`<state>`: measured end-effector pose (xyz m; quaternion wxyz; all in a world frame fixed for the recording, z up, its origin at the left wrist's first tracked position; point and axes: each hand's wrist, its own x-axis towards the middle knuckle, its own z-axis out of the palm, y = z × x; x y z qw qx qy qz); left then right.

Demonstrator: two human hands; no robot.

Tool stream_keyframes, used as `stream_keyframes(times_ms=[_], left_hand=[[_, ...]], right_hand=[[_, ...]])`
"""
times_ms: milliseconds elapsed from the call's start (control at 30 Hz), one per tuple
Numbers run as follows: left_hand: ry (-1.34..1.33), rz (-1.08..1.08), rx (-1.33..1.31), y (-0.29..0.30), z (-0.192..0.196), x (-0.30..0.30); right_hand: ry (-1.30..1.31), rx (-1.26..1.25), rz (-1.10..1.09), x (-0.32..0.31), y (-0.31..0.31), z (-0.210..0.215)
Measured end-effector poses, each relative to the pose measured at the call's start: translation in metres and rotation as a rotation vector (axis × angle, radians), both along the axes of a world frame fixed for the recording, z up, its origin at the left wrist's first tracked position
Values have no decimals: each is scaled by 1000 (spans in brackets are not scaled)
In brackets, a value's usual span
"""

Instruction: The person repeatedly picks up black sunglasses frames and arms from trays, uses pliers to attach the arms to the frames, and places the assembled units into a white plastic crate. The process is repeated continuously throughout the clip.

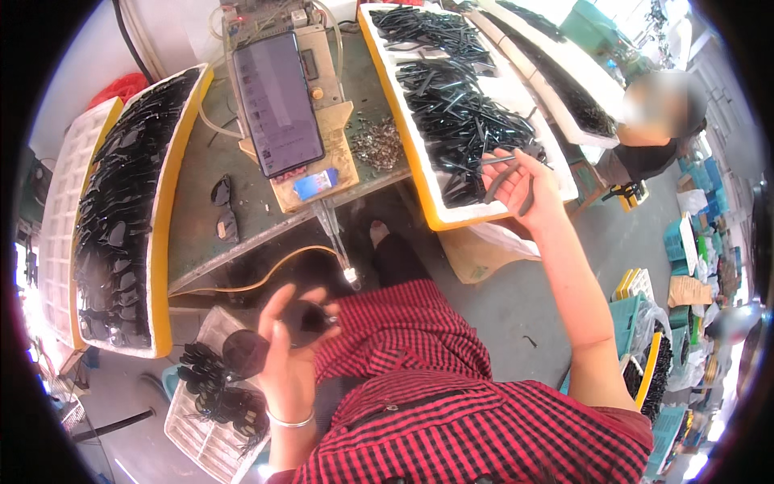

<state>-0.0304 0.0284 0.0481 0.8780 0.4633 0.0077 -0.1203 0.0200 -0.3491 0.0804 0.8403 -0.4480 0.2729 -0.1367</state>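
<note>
- Head view looks down on a seated person in a red-and-black checked shirt, working at a green bench.
- Left hand (pixel 289 347) is raised near the lap, fingers loosely curled about a dark sunglasses front (pixel 310 316) with its lenses; thumb and forefinger pinch at its corner, probably to steady the hinge end, though motion blur hides the exact contact.
- Right hand (pixel 520 181) reaches out over the near end of a white foam tray with a yellow side (pixel 403 121); fingers are closed on two or three black temple arms (pixel 506 173), picked from the heap of like arms lying in that tray, which sits within easy reach on that side.
- Between the hands, on the bench, stands a wooden jig (pixel 318 165) bearing a smartphone (pixel 276 103) propped face-up toward the person; a small pile of metal screws (pixel 376 143) lies just beside it.
- On the left, a long tray of dark lens fronts (pixel 121 218) runs along the bench edge; a white basket (pixel 197 427) below the left hand holds assembled dark glasses.
- Another person sits at the far right, well apart.
</note>
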Motion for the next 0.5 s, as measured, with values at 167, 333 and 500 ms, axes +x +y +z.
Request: stream_keyframes(times_ms=[167,333,500], left_hand=[[13,-21,-23,6,0,-8],[-94,-117,139,1,26,5],[-135,-160,150,0,43,5]], right_hand=[[70,-111,251,-35,30,10],[-176,-1267,635,-88,121,17],[-468,-1746,598,-72,154,27]])
